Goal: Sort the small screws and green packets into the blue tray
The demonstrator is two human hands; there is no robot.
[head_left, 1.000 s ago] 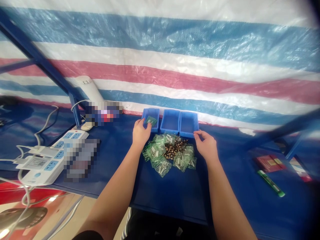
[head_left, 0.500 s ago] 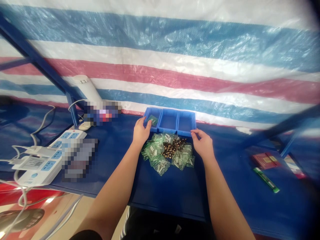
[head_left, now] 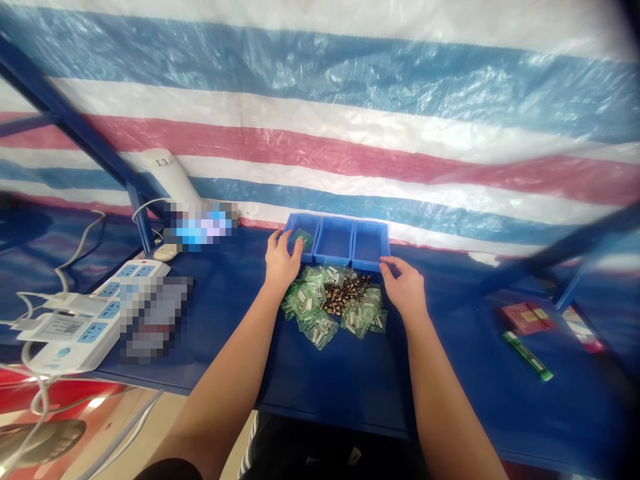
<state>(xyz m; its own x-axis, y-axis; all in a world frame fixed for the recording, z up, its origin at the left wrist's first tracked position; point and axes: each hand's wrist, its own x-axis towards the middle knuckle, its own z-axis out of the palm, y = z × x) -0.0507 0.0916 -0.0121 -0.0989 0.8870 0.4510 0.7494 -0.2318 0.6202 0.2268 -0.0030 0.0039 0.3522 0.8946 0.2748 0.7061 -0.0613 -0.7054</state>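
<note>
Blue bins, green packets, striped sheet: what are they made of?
Blue bins: likely molded plastic, satin; even color, soft highlights. Green packets: apparently thin plastic film, glossy; contents show through. Striped sheet: probably woven plastic, shiny; creases and fine weave catch light.

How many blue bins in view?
3, in a row: left bin at the left hand, middle bin between the other two, right bin at the right hand. No others visible.

Leftmost bin (head_left: 303, 222) partly hidden (behind fingers (head_left: 285, 241))
</note>
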